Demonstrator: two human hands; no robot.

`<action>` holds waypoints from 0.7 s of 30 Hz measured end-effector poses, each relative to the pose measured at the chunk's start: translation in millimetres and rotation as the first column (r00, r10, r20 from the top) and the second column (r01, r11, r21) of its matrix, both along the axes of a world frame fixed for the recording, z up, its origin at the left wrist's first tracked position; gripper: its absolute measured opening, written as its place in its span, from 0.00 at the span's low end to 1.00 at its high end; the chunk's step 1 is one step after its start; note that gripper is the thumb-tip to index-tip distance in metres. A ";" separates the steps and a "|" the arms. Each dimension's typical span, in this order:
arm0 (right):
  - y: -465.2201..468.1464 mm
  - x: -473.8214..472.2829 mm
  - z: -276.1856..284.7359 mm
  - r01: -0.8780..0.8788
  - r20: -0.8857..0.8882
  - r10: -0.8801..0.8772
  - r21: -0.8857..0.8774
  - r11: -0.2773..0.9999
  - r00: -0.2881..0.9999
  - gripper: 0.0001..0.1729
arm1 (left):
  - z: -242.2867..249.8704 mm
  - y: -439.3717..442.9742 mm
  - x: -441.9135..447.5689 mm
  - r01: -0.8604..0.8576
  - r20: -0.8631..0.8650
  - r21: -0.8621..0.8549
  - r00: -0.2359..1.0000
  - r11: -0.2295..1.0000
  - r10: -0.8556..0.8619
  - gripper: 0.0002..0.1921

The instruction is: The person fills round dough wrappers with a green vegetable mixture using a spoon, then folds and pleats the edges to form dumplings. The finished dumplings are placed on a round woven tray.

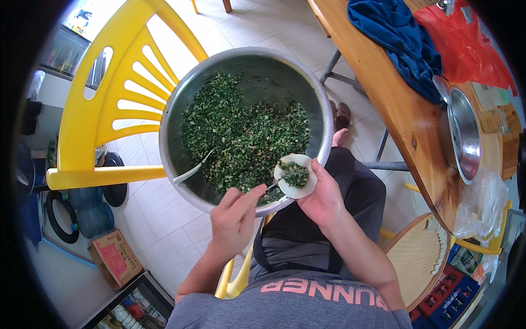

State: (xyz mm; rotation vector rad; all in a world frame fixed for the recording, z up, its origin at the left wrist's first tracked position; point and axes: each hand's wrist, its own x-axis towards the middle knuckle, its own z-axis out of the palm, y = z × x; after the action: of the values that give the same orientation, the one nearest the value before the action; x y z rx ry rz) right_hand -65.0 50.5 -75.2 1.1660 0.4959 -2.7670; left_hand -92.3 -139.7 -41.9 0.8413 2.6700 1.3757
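My left hand (236,216) pinches the thin handle of a small metal utensil (271,187). The utensil's far end lies against chopped green filling (295,177) heaped on a round white dough wrapper (300,192). My right hand (322,197) cradles this wrapper in its palm and fingers, above the near rim of a large metal basin (165,135). Inside the basin is a thick mass of chopped green filling (246,127). A white spoon (193,169) leans on the basin's left inner wall, its tip at the filling.
A yellow plastic chair (78,123) stands behind and left of the basin. To the right, a wooden table (370,70) holds blue cloth (398,45), a red plastic bag (464,49) and a metal bowl (466,135). Below it, a woven tray (411,263) carries a row of dumplings (441,238).
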 end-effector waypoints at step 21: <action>1.8 2.3 5.2 0.021 0.058 -0.024 0.047 0.999 0.998 0.22 | -10.2 -12.6 -9.9 -0.031 -0.274 -0.169 0.962 0.985 -0.016 0.18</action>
State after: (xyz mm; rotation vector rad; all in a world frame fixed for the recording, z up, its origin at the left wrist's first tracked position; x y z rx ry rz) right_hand -62.7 52.3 -70.0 1.2669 0.5474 -2.7452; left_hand -102.2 -152.2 -52.1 1.0743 2.9435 1.0783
